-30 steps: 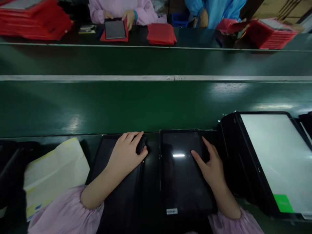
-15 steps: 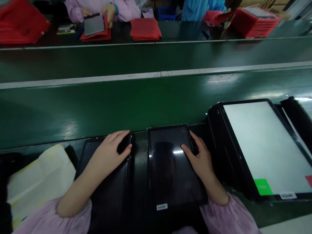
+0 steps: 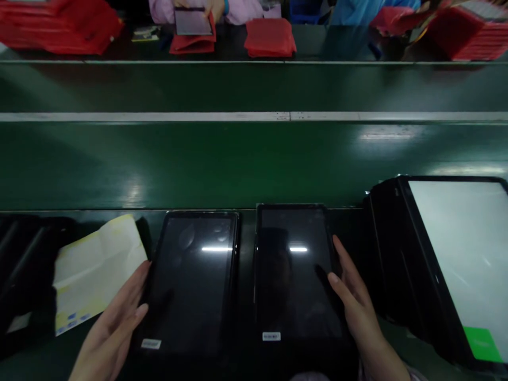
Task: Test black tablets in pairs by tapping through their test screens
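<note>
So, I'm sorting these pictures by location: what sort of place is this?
Probably an electronics assembly or packing line: two dark tablets lie side by side, red pouches are piled opposite, and a co-worker's hands handle another device.

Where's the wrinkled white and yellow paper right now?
In the head view, the paper lies at lower left, beside the left tablet and just beyond the left hand.

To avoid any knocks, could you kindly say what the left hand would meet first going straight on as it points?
Most likely the left edge of the tablet on the left: the left hand points forward and right at it, though whether they are in contact is unclear.
</note>
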The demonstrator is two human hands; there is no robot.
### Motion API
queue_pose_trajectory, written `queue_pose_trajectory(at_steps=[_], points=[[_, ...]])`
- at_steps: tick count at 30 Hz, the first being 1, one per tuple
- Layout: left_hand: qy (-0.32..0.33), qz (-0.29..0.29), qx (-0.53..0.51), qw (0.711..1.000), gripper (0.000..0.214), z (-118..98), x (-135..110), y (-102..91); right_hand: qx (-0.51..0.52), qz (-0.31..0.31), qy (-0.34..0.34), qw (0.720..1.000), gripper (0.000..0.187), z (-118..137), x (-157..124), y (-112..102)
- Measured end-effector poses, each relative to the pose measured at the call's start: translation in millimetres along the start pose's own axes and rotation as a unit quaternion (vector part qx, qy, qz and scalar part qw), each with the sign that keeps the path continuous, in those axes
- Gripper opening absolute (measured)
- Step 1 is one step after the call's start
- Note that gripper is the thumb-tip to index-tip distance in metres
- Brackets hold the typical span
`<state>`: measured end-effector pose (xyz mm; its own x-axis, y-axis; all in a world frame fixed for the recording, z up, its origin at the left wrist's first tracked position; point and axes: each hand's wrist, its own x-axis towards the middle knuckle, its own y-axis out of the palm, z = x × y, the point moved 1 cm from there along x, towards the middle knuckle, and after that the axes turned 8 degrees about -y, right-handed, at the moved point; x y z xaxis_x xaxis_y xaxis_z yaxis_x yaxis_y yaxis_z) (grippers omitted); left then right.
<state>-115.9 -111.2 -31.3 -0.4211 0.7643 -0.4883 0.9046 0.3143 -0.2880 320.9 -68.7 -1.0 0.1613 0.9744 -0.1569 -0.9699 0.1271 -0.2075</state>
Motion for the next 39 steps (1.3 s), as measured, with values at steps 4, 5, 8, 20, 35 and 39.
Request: queue_pose_trajectory(at_steps=[4, 5, 8, 20, 35, 39], points=[[-0.083, 0.01, -0.117, 0.99, 0.064, -10, 2, 12.0, 0.023, -0.021, 0.004, 1.0, 0.067, 1, 2, 1], [-0.085, 0.009, -0.126, 0.988, 0.066, -14, 1, 17.7, 0.028, -0.026, 0.006, 0.999, 0.068, 2, 4, 1], [-0.067, 0.009, -0.145, 0.987, 0.071, -26, -1, 37.1, 0.044, -0.023, 0.021, 0.999, 0.074, 8, 16, 4], [-0.022, 0.072, -0.123, 0.99, 0.082, -41, 18, 71.0, -0.063, -0.024, -0.127, 0.99, 0.065, 19, 66, -1], [0.126, 0.081, 0.161, 0.976, 0.136, -87, 51, 89.6, -0.384, 0.016, -0.322, 0.865, 0.048, 44, 94, 29], [0.078, 0.095, 0.003, 0.992, 0.12, -89, 55, 83.8, -0.388, 0.021, -0.332, 0.859, 0.046, 50, 110, 40]])
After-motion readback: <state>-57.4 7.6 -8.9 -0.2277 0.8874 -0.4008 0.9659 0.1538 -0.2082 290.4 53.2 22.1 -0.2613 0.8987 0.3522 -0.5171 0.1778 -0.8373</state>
